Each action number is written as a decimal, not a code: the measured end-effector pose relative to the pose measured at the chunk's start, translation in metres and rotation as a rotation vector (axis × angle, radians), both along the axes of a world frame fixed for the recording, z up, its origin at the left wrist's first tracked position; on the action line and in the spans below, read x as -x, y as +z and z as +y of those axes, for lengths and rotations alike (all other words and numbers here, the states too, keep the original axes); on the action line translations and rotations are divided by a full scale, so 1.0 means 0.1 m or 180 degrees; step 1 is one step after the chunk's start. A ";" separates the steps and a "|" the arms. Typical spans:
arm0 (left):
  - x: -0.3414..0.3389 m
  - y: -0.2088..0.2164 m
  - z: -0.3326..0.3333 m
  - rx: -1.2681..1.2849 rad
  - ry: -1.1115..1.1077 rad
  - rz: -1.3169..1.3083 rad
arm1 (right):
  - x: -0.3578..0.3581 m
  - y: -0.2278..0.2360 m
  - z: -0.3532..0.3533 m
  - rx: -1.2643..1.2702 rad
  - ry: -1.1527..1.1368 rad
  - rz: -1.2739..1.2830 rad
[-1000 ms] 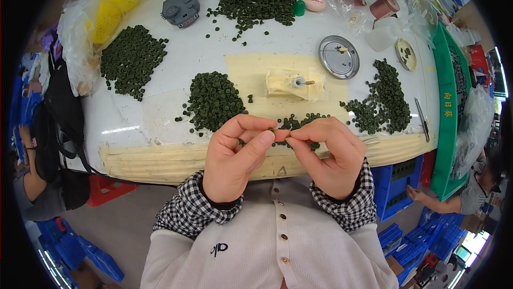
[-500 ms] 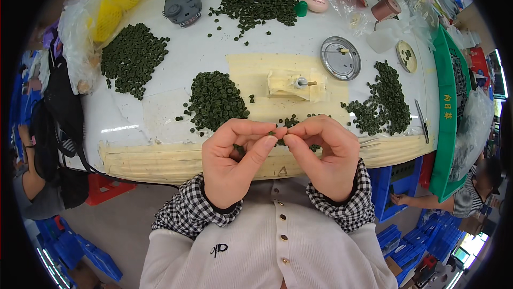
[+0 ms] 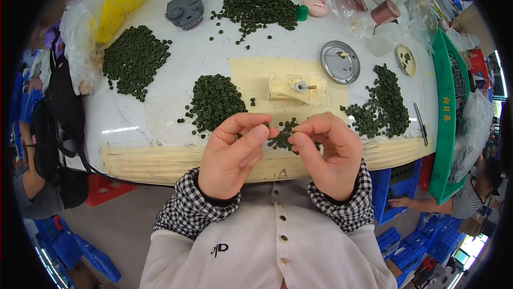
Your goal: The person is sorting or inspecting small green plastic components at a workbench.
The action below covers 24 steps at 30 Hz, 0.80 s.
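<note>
My left hand (image 3: 231,155), above the front edge of the table, pinches a small dark green round part (image 3: 266,125) between thumb and forefinger. Facing it across a narrow gap is my right hand (image 3: 334,155), its thumb and forefinger pressed together; whatever sits between those tips is too small to name. Under and between the hands lies a scatter of small green parts (image 3: 282,139). A bigger heap of round green parts (image 3: 216,102) is just beyond my left hand. Past the fingertips stands a tape-wrapped block (image 3: 283,87) with a short metal post (image 3: 302,86).
More green heaps lie at far left (image 3: 136,62), at the back (image 3: 259,12) and at right (image 3: 390,102). Around them are a grey toy tank turret (image 3: 184,11), a round metal dish (image 3: 340,64), tweezers (image 3: 420,123) and a green tray (image 3: 442,128). A co-worker's hand (image 3: 398,202) shows at right.
My fingertips, which met over the scatter, have drawn apart. The left hand has shifted a little left with the small green part; the right has turned slightly away.
</note>
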<state>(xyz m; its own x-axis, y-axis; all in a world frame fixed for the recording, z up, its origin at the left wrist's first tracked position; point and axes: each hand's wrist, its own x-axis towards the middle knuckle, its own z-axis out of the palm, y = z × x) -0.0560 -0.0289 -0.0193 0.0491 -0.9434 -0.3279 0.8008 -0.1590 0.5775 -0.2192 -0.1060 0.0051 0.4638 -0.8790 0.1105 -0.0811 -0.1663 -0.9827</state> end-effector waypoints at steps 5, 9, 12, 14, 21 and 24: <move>0.00 0.03 0.01 -0.0017 -0.0057 0.0064 | -0.01 0.01 0.01 0.0119 0.0063 -0.0017; -0.03 0.08 0.00 -0.0034 -0.0129 0.0165 | -0.03 0.03 0.00 0.0340 0.0145 -0.0071; -0.03 0.06 0.01 0.0013 -0.0149 0.0145 | -0.03 0.04 -0.01 0.0556 0.0207 -0.0035; -0.01 0.04 0.02 0.0045 -0.0116 0.0111 | -0.04 0.06 -0.02 0.0664 0.0216 -0.0002; 0.01 0.04 0.01 0.0087 -0.0105 -0.0010 | -0.06 0.11 -0.04 0.1128 0.0144 0.0264; 0.02 0.04 0.02 0.0034 -0.0085 -0.0114 | -0.09 0.10 -0.03 0.1197 0.0120 0.0296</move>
<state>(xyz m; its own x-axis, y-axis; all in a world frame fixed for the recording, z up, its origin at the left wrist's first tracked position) -0.0581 -0.0273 -0.0150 0.0354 -0.9480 -0.3162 0.7750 -0.1737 0.6076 -0.2105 -0.1088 0.0148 0.5181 -0.7673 0.3778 -0.1539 -0.5182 -0.8413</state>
